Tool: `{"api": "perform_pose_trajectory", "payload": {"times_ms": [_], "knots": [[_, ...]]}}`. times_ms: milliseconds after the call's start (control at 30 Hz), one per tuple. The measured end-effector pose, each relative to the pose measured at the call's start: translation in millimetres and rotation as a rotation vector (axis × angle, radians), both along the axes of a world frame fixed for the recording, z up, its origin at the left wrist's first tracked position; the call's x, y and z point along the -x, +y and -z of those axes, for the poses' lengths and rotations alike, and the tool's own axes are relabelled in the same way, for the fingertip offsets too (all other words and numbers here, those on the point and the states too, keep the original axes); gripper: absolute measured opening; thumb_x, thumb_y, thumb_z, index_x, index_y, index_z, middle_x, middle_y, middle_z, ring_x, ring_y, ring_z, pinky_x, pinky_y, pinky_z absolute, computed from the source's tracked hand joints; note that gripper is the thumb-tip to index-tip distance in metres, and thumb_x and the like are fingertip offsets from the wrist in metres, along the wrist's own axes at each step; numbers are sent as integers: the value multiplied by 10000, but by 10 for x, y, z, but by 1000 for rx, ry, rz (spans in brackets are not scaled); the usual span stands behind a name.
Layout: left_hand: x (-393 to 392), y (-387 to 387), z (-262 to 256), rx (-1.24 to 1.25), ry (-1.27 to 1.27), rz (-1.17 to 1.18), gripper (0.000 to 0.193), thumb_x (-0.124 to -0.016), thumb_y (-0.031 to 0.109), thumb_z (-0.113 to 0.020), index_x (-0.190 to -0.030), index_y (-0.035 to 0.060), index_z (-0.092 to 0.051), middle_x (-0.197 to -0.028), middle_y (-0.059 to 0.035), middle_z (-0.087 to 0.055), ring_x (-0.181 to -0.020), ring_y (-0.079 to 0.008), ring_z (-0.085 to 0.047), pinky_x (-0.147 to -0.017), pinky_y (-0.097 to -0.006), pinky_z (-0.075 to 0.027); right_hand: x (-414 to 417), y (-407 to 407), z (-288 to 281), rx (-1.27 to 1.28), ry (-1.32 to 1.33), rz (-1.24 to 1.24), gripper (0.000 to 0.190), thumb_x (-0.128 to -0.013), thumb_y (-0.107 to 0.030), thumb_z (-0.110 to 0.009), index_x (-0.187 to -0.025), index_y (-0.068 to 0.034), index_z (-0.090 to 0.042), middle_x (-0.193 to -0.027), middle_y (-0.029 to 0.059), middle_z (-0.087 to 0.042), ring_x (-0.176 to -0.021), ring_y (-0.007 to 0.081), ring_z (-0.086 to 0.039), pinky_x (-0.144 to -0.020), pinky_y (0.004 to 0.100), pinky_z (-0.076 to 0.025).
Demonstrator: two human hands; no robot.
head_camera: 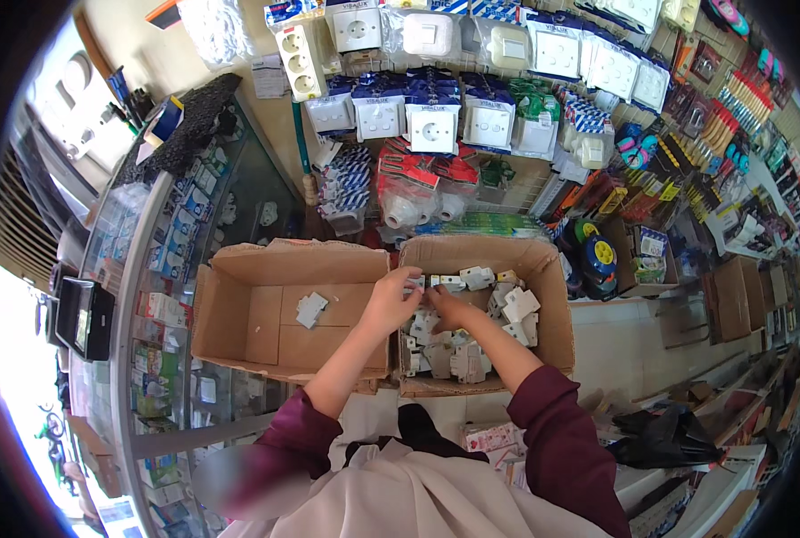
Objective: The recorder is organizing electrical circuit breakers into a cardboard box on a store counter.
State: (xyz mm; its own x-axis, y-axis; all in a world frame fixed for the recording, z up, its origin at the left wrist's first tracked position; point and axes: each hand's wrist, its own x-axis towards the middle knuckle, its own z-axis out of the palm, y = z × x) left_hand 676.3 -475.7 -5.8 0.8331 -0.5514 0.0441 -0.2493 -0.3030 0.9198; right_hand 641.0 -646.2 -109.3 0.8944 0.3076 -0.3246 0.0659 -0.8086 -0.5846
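Note:
Two open cardboard boxes stand side by side before me. The right cardboard box (556, 316) holds many white modular circuit breakers (468, 362), heaped loosely. In the left cardboard box (238, 350) lies a white breaker piece (312, 309). My left hand (394, 296) is at the right box's left wall, its fingers bent around what seems to be a small pale piece; the grip is partly hidden. Close beside it, my right hand (450, 309) reaches down among the breakers, fingers spread over them; whether it holds one cannot be told.
A glass display case (137, 269) runs along the left. Packaged sockets and switches (433, 128) hang on the wall beyond the boxes. Cable reels (600, 259) and another cardboard box (632, 269) stand to the right. A black plastic bag (665, 437) lies at the lower right.

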Motion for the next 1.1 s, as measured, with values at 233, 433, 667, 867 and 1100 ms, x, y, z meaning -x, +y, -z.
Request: {"api": "perform_pose_trajectory", "payload": {"times_ms": [233, 433, 667, 867, 1100], "knots": [[22, -6, 20, 8, -11, 1, 313, -791, 9, -579, -1094, -39, -519, -1043, -157, -585, -908, -203, -615, -755, -299, -506, 227, -366, 115, -48, 25, -4, 511, -567, -144, -796, -981, -23, -523, -984, 143, -560, -960, 337, -557, -806, 389, -462], [81, 77, -23, 53, 19, 104, 322, -811, 35, -587, -1121, -17, -516, -1079, -136, -570, -986, -203, -580, -814, -310, -486, 364, -414, -705, -245, -292, 71, 335, -605, -88, -752, -845, -53, -521, -788, 110, -543, -754, 319, -552, -645, 390, -428], [215, 476, -252, 193, -106, 240, 487, -682, 149, -752, -1110, 37, -546, -1058, -105, -585, -883, -214, -581, -768, -311, -456, 521, 31, -1469, -493, -435, 196, 260, -631, 7, -718, -775, -29, -504, -798, 73, -546, -721, 210, -551, -623, 301, -429], [455, 911, -719, 232, -295, 18, 239, -694, 49, -714, -910, 7, -621, -871, -114, -626, -818, -246, -608, -736, -320, -479, 535, 595, -1747, -781, -452, 168, 245, -676, 25, -714, -793, -29, -506, -867, 58, -559, -811, 115, -542, -678, 238, -443], [766, 1858, -1055, 174, -433, -266, 250, -664, 35, -729, -892, 11, -630, -863, -107, -641, -791, -241, -622, -719, -317, -481, 424, 1467, -2126, -901, -444, -86, 257, -720, -74, -726, -909, -47, -554, -929, 52, -559, -852, 151, -556, -767, 277, -456]]}}
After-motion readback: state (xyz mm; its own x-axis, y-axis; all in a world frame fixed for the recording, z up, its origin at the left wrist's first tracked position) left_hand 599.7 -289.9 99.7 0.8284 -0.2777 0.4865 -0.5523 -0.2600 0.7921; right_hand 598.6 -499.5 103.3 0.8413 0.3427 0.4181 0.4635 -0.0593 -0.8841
